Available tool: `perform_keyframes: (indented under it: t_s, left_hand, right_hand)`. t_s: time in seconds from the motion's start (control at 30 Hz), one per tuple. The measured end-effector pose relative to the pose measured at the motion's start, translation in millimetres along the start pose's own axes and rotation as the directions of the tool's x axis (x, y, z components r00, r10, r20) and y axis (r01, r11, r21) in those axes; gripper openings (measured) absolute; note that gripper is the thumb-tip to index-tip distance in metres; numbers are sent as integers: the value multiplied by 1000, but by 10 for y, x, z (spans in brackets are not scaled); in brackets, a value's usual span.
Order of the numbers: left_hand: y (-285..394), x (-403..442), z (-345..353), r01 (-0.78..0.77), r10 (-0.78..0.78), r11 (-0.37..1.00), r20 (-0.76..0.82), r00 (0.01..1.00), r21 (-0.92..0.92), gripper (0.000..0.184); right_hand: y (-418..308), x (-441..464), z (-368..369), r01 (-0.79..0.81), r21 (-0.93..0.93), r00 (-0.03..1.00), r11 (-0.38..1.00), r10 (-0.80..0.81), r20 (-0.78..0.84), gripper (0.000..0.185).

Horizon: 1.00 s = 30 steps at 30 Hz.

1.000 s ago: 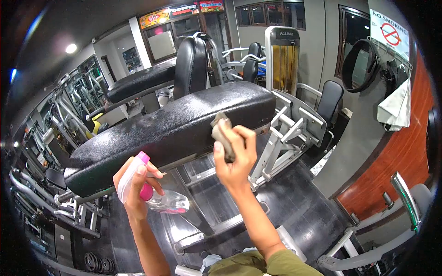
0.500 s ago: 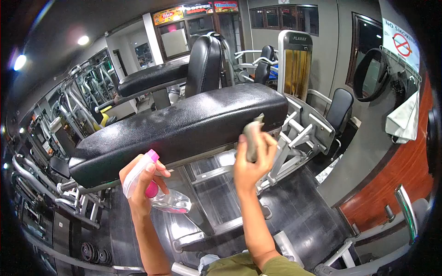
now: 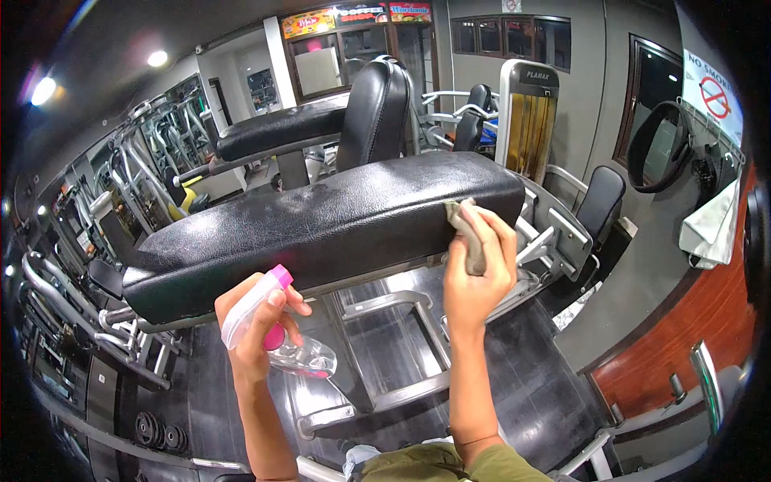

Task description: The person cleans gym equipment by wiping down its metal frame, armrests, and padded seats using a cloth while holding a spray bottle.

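A long black padded bench (image 3: 321,217) stretches across the middle of the head view. My right hand (image 3: 484,269) grips a greyish cloth (image 3: 471,241), bunched in the fingers, at the right part of the bench's near side. The cloth's top end appears to touch the padding. In my left hand (image 3: 255,321) is a clear spray bottle (image 3: 303,357) with a pink and white spray head, tilted, in front of the bench's lower left edge. Fingers of that hand wrap around its neck.
Behind the bench stands a black upright backrest (image 3: 376,112), with a weight-stack machine (image 3: 527,120) to its right. A metal frame (image 3: 385,309) runs beneath the bench. Dumbbell-like weights (image 3: 150,430) lie at lower left, and a white towel (image 3: 711,225) hangs on the right wall.
My right hand has moved right with the cloth, up against the bench's near side. My left hand still holds the spray bottle in about the same place. The view has shifted slightly.
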<state>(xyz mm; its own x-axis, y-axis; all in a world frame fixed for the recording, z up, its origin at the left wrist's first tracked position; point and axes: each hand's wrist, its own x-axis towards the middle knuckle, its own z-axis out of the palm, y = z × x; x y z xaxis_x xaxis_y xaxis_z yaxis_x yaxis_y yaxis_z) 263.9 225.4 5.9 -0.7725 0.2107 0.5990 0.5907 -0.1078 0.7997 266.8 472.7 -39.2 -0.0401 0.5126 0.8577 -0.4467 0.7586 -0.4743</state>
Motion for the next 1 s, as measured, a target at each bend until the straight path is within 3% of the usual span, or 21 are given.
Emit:
perform_keyframes:
  t_s: [0.2, 0.3, 0.4, 0.47, 0.53, 0.6, 0.67, 0.87, 1.0]
  left_hand:
    - [27, -4, 1, 28, -28, 999, 1, 1000, -29, 31]
    - [17, -2, -23, 33, -32, 999, 10, 999, -28, 31]
    - [11, -7, -43, 13, -13, 999, -7, 1000, -52, 33]
    - [19, -6, -67, 65, -65, 998, 52, 997, -10, 34]
    - [10, -15, -68, 60, -60, 998, 53, 997, -14, 35]
    - [1, -8, -69, 47, -46, 999, 73, 996, -9, 34]
    - [-27, -10, -53, 26, -25, 999, 60, 998, -21, 34]
    - [-81, -37, -66, -5, 5, 1000, 19, 1000, 10, 34]
    - [-49, -48, -69, 3, -2, 1000, -42, 999, 24, 35]
  right_hand:
    - [-521, -150, 228, 136, 187, 964, 973, -173, 201, 45]
    - [-487, -193, 223, 214, 176, 935, 961, -253, 248, 54]
    - [-226, -62, 72, 230, 76, 949, 970, -241, 205, 51]
    - [-40, -3, -24, 145, -19, 983, 989, -142, 115, 46]
    - [20, 19, -37, 45, -29, 999, 999, -44, 33, 43]
    - [-79, -8, 6, 66, -42, 997, 997, -65, 34, 43]
    - [-262, -66, 92, 27, 59, 997, 998, -31, 69, 43]
    - [-681, -376, 376, 140, 296, 944, 945, -218, 248, 56]
    - [-428, -263, 210, 222, 157, 930, 962, -258, 262, 53]
